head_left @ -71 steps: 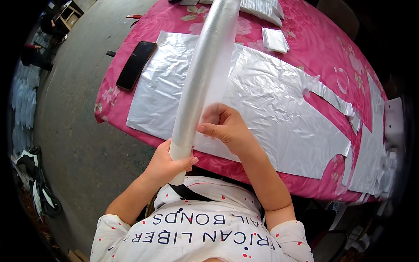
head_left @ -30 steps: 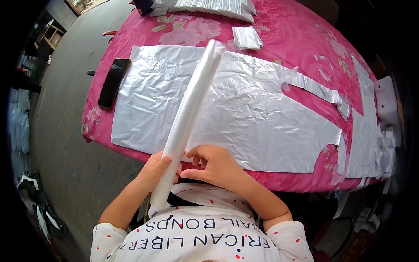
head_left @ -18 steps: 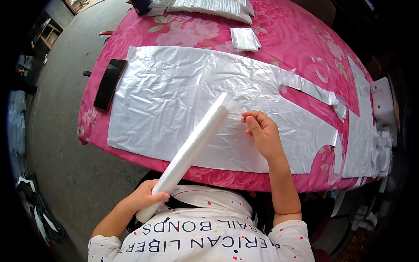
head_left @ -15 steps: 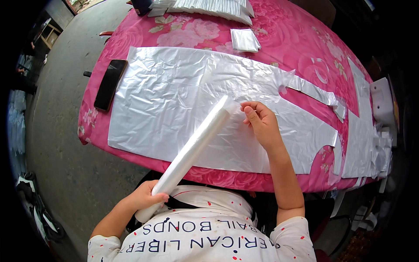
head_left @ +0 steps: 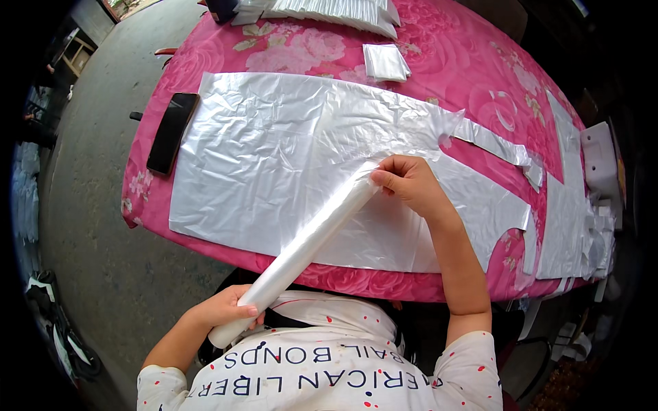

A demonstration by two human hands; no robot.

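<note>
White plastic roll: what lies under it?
Beneath the white plastic roll, the silvery sheet shows on both sides, then the near edge of the pink tablecloth. Whatever lies directly behind the roll is covered. The left hand and right hand hide parts of it.

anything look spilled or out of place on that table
No spill shows. The one oddity: a narrow silvery strip at the right, bent sharply near its end, while the plastic sheet lies spread out, though wrinkled. The held white roll shows no plain damage.
</note>
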